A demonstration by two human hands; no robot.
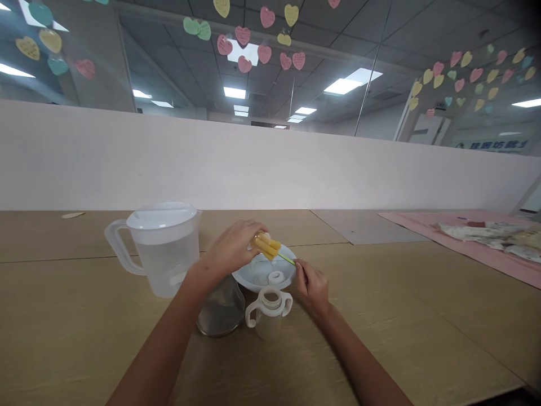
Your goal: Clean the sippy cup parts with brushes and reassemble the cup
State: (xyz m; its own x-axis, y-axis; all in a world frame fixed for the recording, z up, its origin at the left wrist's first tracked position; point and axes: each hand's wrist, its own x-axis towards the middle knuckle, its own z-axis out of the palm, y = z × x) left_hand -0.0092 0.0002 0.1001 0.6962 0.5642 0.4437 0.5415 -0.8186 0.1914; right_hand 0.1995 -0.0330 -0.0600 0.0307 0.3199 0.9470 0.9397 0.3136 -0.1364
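Observation:
My left hand (236, 245) is closed round a small yellow piece (268, 247) with an amber, see-through part, held above a white bowl (249, 282). In my right hand (313, 282) a thin green stick (286, 259) is pinched, its far end meeting the yellow piece. Whether the two are joined, I cannot tell. A white ring (276, 277) lies in the bowl. Just in front of the bowl stands a clear baby bottle (269, 324) with a white two-handled collar (271, 299) and an open top. Beside it, partly behind my left forearm, is a round metal dish (222, 310).
A lidded clear plastic pitcher (167, 254) holding clear liquid stands to the left on the wooden table (380, 316). Farther right, folded cloths (499, 237) lie on a pink sheet (426, 225). A low white wall (253, 169) borders the table's back edge.

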